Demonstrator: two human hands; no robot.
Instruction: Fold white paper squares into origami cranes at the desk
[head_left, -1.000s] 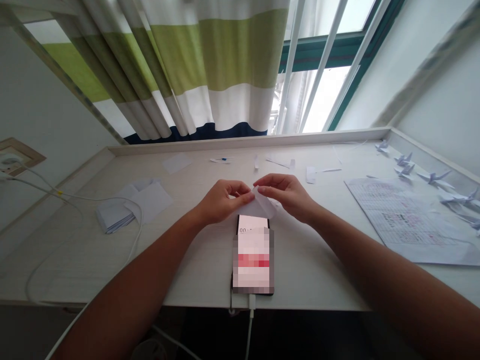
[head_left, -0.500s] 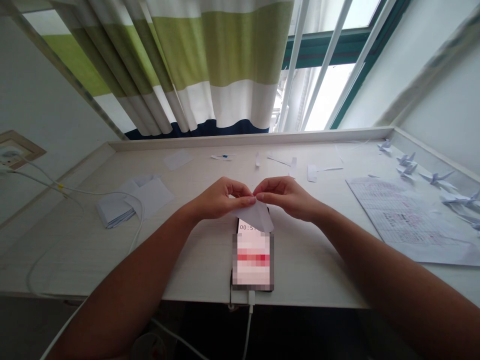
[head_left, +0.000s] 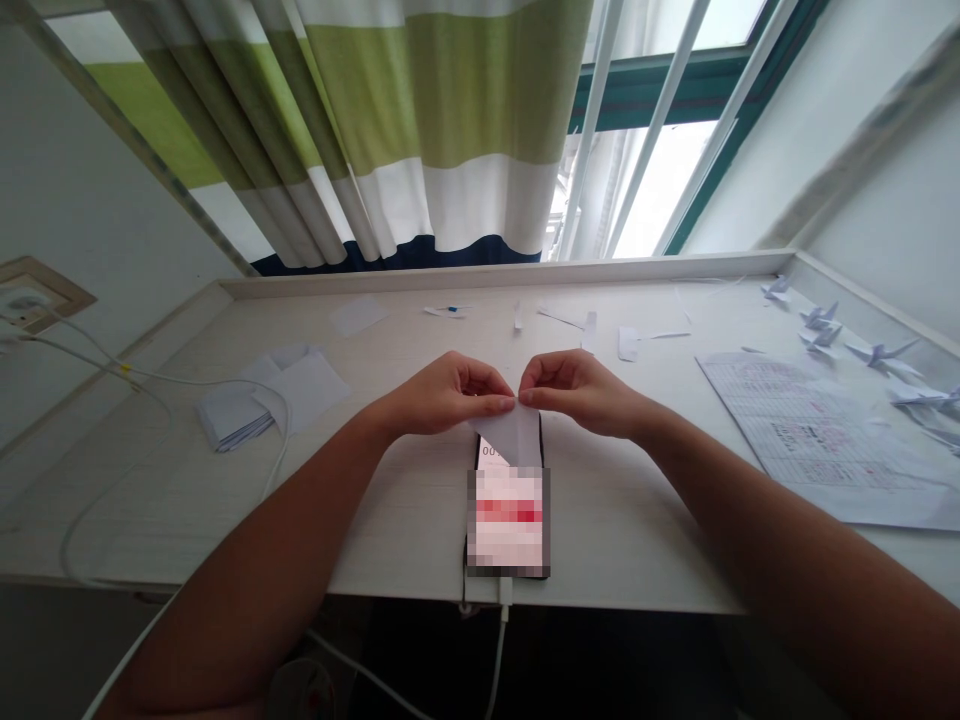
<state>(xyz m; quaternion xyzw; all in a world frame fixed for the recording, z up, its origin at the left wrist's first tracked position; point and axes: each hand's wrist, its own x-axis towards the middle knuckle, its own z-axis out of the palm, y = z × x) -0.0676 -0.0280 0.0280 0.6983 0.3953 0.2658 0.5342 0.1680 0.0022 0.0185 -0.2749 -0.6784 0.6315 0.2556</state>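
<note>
Both my hands meet above the middle of the pale desk. My left hand and my right hand each pinch the top edge of a small white paper piece, fingertips almost touching. The paper hangs down from the pinch, over the top of a phone lying flat near the desk's front edge. The phone's screen is lit and a white cable runs from its bottom end.
A stack of white paper squares lies at the left, with a white cable looping past it. Paper scraps dot the back. A printed sheet and several folded paper cranes sit at the right. Striped curtain behind.
My hands have drawn closer together on the paper, and the sheet has swung from lying out to the right to hanging straight down over the phone's top.
</note>
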